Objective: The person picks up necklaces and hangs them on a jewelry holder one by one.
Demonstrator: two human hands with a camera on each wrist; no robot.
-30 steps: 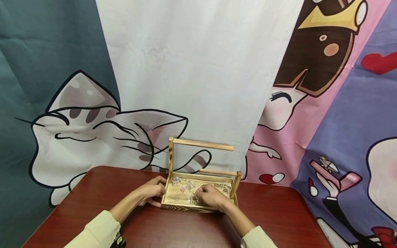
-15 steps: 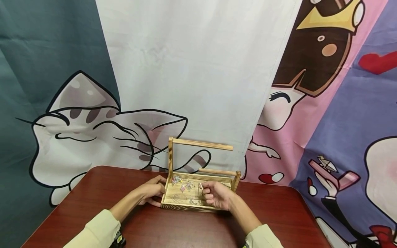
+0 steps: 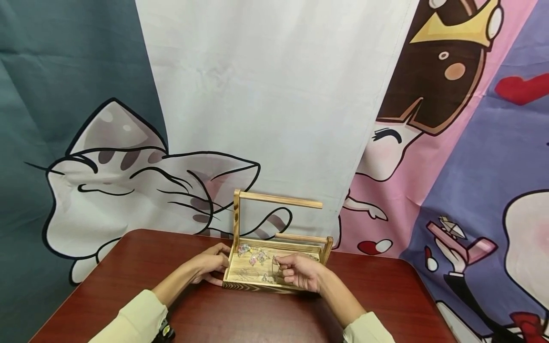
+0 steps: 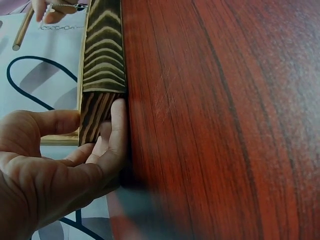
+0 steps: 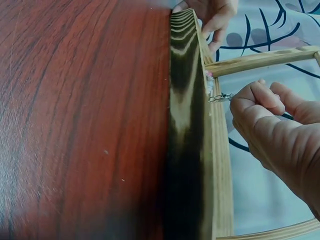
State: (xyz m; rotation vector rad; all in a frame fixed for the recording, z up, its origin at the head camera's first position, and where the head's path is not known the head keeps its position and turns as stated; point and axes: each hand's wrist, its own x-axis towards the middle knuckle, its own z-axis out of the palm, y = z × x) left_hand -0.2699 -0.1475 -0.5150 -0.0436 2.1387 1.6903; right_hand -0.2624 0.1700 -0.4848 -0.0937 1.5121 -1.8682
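Right hand (image 3: pixel 302 272) — pinching chain (image 5: pixel 220 98); left hand (image 3: pixel 212 262) — gripping tray (image 4: pixel 104 50).

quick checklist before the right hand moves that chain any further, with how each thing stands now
1. Right hand has the chain: ok, pinched at the fingertips.
2. Left hand steadies the wooden tray: ok, fingers hold its left end.
3. Wooden tray rests on the table: ok.
4. Pink piece lies inside the wooden tray: ok, in the left half.
5. Chain's lower end hangs free of the pieces below: cannot tell, too small to see.
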